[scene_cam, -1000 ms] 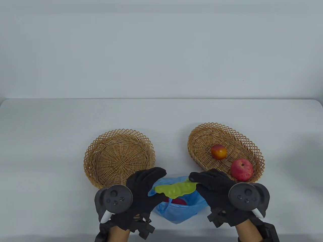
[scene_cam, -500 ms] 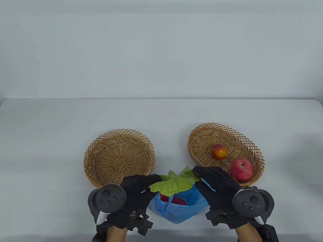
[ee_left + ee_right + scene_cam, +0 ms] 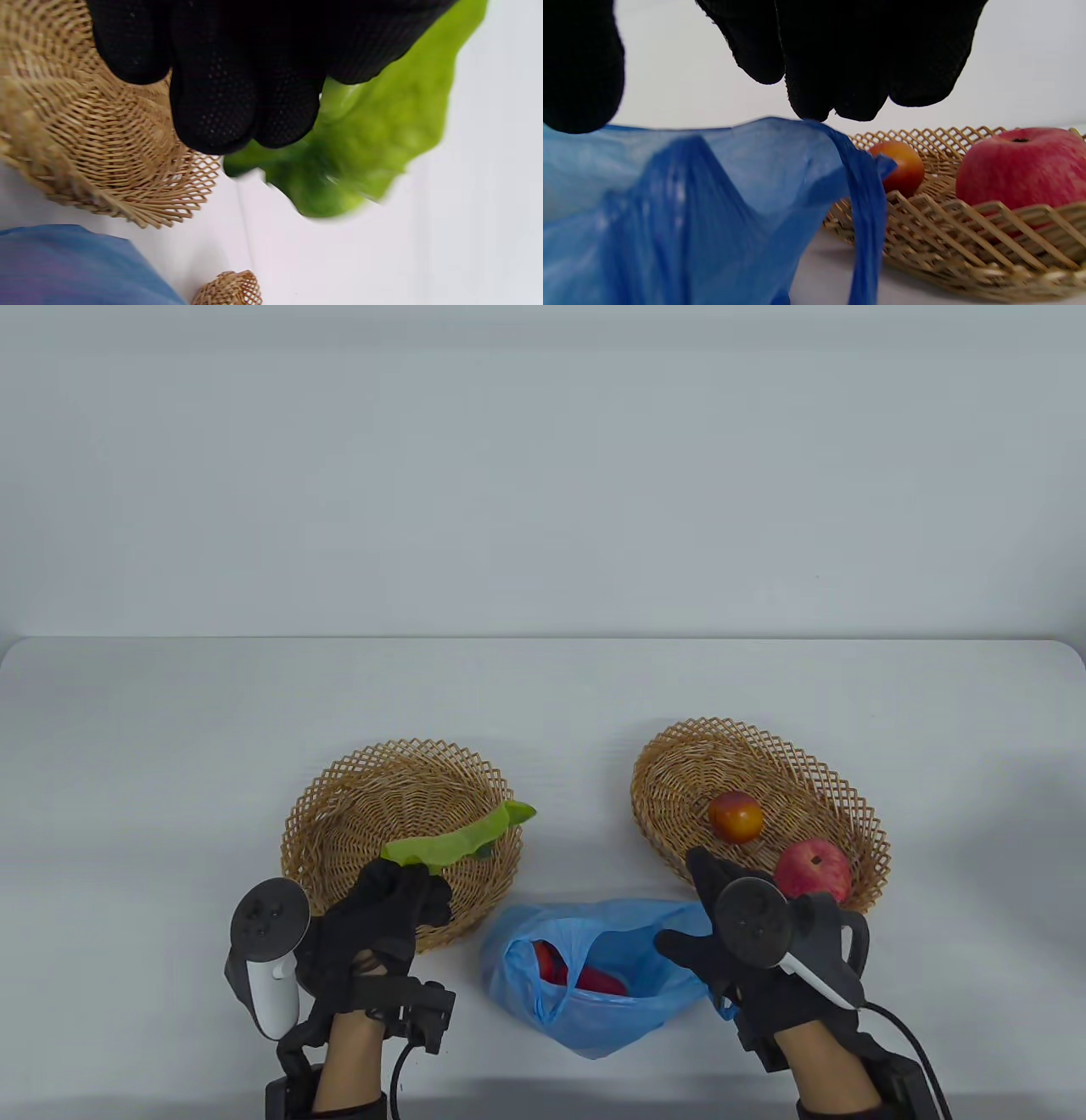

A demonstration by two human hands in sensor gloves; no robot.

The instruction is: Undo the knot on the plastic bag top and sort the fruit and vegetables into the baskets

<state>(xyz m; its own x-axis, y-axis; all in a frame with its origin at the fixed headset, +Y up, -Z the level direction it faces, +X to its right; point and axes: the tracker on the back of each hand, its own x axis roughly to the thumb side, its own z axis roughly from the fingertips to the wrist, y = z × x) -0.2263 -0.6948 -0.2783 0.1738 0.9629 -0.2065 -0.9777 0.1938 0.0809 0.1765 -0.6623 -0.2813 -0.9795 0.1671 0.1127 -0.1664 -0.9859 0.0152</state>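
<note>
My left hand holds a green lettuce leaf over the near right part of the left basket, fingers curled round its lower end; the leaf slants up and right, its tip past the basket's right rim. In the left wrist view the fingertips clamp the leaf, which is blurred, with the wicker just beside it. My right hand sits at the right edge of the blue plastic bag, which lies open on the bench between the two baskets, near the front edge. Whether that grip pinches the bag's rim I cannot tell: from the right wrist the fingers hang loosely just above the blue film. Something red lies inside the bag. The right basket holds a small orange-red fruit and a red apple, apart from each other.
</note>
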